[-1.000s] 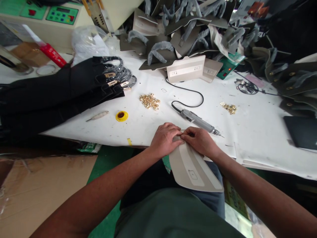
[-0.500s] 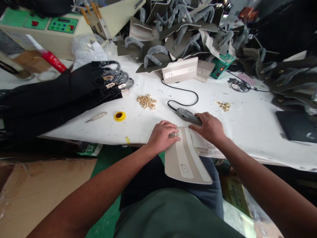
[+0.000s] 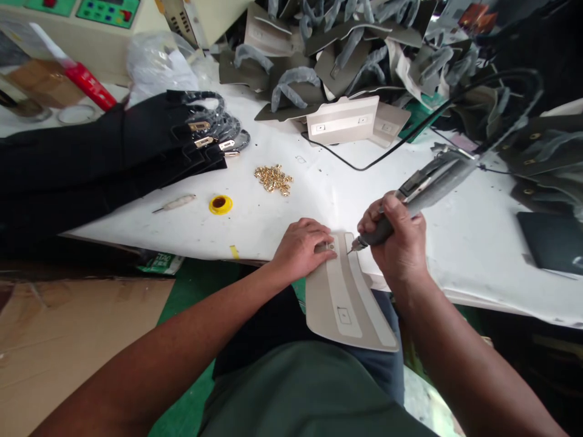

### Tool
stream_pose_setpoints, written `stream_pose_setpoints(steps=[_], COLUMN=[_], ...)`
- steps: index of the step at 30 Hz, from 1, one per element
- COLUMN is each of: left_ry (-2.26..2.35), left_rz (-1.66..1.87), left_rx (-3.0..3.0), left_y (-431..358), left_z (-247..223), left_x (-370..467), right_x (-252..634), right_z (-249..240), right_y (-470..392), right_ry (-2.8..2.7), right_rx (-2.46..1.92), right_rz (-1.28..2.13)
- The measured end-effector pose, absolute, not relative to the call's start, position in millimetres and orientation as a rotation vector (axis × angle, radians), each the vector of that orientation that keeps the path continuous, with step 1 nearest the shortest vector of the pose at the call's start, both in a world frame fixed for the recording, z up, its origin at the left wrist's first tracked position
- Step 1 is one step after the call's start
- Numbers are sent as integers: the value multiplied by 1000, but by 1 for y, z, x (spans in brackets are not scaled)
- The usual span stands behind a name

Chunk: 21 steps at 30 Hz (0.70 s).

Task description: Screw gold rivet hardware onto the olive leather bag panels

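Pinches the beige panel (image 3: 322, 297) by its upper end with the left hand (image 3: 301, 250), at the near edge of the worktable (image 3: 259, 233). Grips a corded electric screwdriver (image 3: 432, 185) in the right hand (image 3: 401, 240) — near but apart from the left — and points its thin bit at the panel.

A workshop, apparently for bags, with machine controls (image 3: 108, 11) and piled handled pieces (image 3: 296, 85).
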<state>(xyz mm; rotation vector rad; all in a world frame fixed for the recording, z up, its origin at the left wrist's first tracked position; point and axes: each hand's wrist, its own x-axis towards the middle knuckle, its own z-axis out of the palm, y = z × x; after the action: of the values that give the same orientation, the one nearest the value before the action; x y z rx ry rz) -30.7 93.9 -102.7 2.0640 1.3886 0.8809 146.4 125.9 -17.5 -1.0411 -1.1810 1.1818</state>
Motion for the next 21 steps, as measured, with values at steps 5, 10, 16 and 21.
stream_pose_setpoints(steps=[5, 10, 16, 21], left_ry=[1383, 1371, 1364, 1356], left_rz=[896, 892, 873, 862], left_rx=[2078, 2072, 2080, 2082], left_y=[92, 92, 92, 92], left_z=[-102, -104, -103, -101], left_x=[-31, -31, -32, -32], right_x=[122, 118, 117, 118], right_z=[-32, -41, -46, -46], right_y=[121, 120, 123, 120], right_ry=[-1243, -1326, -1373, -1409], right_rx=[-1014, -1070, -1061, -1031], right_rz=[1089, 996, 976, 994])
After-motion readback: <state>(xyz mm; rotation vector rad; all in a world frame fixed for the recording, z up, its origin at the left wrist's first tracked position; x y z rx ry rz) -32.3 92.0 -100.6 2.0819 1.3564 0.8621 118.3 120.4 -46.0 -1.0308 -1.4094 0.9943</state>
